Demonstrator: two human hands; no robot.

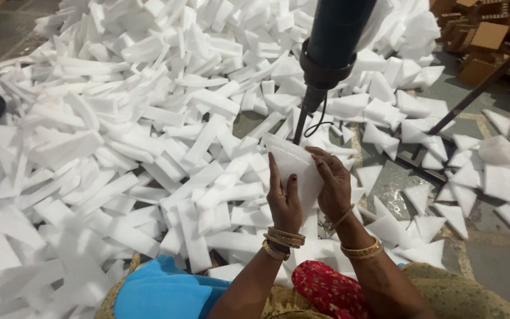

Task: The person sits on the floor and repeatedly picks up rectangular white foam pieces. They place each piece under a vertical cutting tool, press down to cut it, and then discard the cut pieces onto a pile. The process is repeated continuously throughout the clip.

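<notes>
**Both hands hold a white foam piece under a dark tool**

A great heap of white foam strips (pixel 137 147) covers the floor (pixel 497 260) across the left and middle of the view, the long rectangular offcuts lying crisscross on one another. To the right, on the bare grey floor, lie scattered triangular foam pieces (pixel 444 212), some overlapping, some apart. Cardboard boxes (pixel 485 41) stand at the upper right corner, beside a dark slanted bar (pixel 479 88) that runs down toward the floor.

From the top edge, a dark cylindrical tool (pixel 334 41) hangs down, narrowing to a thin rod whose tip reaches just above the hands; a thin black wire loops beside the rod.

At the bottom, the person's lap shows blue cloth (pixel 160 292) on the left and red patterned cloth (pixel 326 289) in the middle.

The white foam piece (pixel 293 165) sits between both hands, raised above the heap and right under the rod's tip. The left hand (pixel 283 204) grips its lower left edge, fingers closed around it with the thumb up along the foam. The right hand (pixel 332 186) grips the right side, fingers curled over the top edge. Gold bangles (pixel 284 239) circle both wrists.
</notes>
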